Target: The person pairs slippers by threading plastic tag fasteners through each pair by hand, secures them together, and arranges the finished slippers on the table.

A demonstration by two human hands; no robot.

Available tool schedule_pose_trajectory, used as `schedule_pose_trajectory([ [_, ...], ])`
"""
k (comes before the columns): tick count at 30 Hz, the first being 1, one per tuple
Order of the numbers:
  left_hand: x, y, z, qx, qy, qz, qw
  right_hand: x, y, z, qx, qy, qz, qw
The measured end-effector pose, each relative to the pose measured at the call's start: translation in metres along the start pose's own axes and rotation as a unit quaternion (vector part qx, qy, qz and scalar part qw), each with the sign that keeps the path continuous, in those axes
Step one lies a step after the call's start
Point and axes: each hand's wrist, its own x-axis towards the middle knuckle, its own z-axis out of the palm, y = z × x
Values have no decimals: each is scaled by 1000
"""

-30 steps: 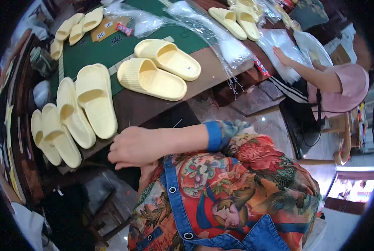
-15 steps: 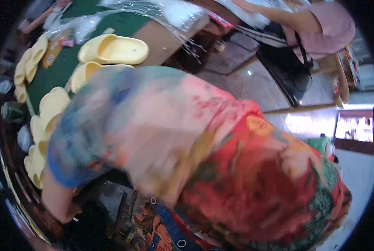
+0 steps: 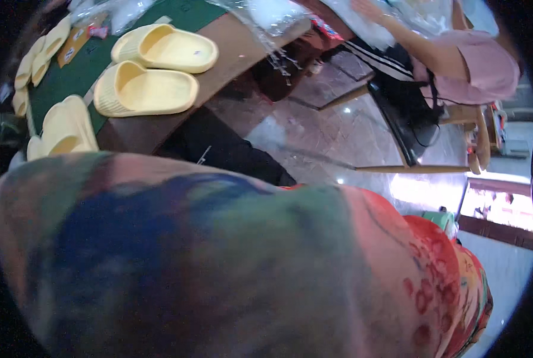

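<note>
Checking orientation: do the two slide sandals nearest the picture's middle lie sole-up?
No, both slide sandals show their insoles facing up.

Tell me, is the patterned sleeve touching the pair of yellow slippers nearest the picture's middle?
Apart. The head view shows a strip of brown table between the patterned sleeve and the pair of yellow slippers.

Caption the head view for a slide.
Blurred floral sleeve fills the foreground; beyond it, pale yellow slippers rest on a table.
</note>
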Motion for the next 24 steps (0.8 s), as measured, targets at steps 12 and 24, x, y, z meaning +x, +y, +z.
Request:
schedule_pose_trajectory([
  [12, 30, 53, -79, -111, 186, 93, 972, -44, -17, 11, 189, -159, 109, 963],
  [24, 88, 148, -59, 165, 274, 255, 913, -147, -3, 47, 362, 174, 504, 765],
])
